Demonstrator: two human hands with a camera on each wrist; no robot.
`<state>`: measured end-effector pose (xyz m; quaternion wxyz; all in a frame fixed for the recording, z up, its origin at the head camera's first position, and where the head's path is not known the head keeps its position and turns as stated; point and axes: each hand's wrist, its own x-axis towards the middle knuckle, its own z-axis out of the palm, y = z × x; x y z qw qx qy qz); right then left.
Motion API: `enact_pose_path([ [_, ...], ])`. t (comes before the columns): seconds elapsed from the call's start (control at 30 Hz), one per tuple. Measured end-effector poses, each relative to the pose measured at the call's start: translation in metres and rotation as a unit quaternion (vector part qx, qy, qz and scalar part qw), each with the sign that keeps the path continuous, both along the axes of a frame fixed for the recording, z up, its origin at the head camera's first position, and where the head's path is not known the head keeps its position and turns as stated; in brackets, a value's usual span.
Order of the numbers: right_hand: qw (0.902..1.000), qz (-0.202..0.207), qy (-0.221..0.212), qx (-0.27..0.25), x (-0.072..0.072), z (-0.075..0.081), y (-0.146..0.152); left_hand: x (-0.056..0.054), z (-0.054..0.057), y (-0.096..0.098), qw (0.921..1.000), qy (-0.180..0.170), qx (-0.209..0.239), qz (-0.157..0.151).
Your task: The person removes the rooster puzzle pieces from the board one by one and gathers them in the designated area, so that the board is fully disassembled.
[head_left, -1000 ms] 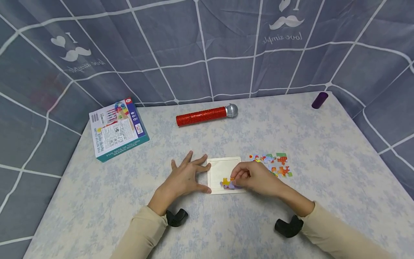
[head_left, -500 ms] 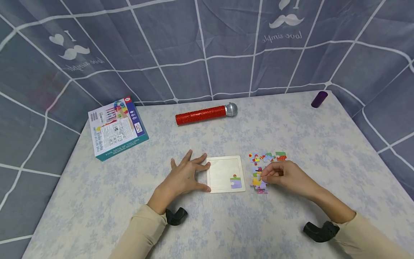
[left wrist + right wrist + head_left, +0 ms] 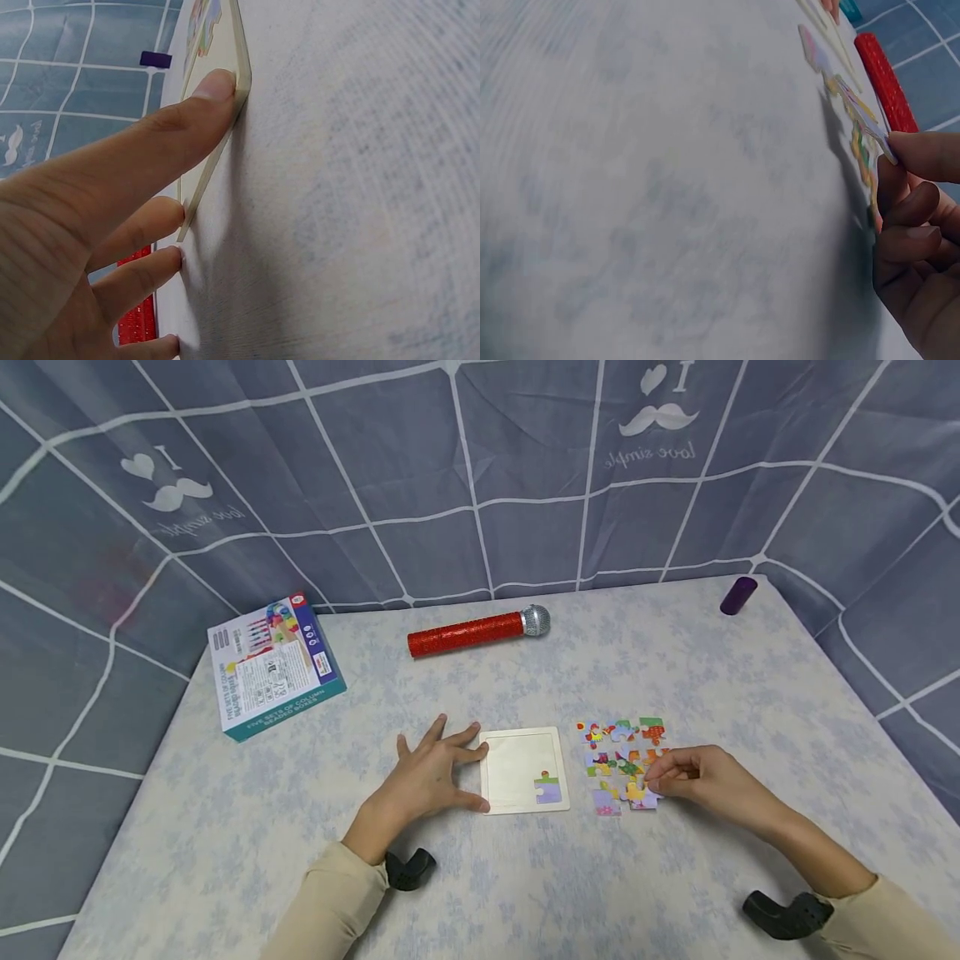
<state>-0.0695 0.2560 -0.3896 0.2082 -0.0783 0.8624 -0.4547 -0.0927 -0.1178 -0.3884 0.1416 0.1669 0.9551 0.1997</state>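
- Right hand (image 3: 701,781) pinches a lilac cardboard jigsaw piece (image 3: 641,797) at the edge of the loose colourful pieces (image 3: 622,747) — a thin grip, so it could slip.
- Left hand (image 3: 431,768), fingers spread, braces the pale square wooden puzzle tray (image 3: 517,760) on the floral counter (image 3: 675,660) — ease off and the tray could skid.

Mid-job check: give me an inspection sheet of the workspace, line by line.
Surface: table under a pale floral cloth.
Job's things: puzzle tray holds one purple piece; loose pieces lie right of it.
Clutter: red microphone, printed box, purple cylinder.
Grippers: left hand steadies the tray's edge; right hand pinches a loose piece.
Cables: nothing seen.
Surroundings: grey checked backdrop.
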Motion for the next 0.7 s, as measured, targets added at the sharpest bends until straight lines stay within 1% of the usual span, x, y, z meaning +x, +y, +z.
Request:
enact_pose_path([
  [0.1,1.0,-0.005,0.0,0.004,0.0022,-0.0026,0.0019,0.0012,-0.0012,-0.0007,1.0,0.003,-0.001,0.001],
  [0.4,0.9979,0.0,0.049,0.043,0.0027,-0.0032,-0.0015,0.0008,-0.0003,-0.0002,1.0,-0.002,-0.002,-0.001],
  [0.7,0.9939,0.004,0.082,0.074,0.0034,-0.0033,-0.0066,0.0005,-0.0006,-0.0002,1.0,0.001,0.0,-0.002],
])
